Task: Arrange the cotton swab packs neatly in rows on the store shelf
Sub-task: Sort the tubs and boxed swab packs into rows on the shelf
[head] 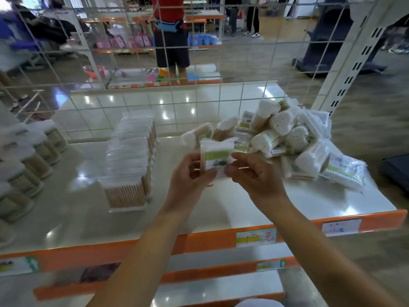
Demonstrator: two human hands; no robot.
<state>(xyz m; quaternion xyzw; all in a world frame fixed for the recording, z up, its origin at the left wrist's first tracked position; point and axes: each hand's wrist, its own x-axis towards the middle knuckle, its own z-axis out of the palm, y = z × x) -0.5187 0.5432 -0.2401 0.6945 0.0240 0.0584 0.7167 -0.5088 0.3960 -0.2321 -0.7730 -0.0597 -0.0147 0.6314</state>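
Observation:
One cotton swab pack (215, 155), clear plastic with a green and white label, is held above the middle of the white shelf (221, 207). My left hand (190, 173) grips its left side and my right hand (256, 173) pinches its right lower edge. Left of my hands a neat row of swab packs (130, 165) runs from front to back. A loose pile of swab packs (287, 140) lies at the right end of the shelf. Another row of packs (28, 160) stands at the far left.
A white wire grid (155, 103) backs the shelf. Its front edge is an orange strip with price labels (256, 237), and lower shelves (199, 291) sit beneath. A white upright post (354, 63) stands at the right. People stand in the aisle behind the grid.

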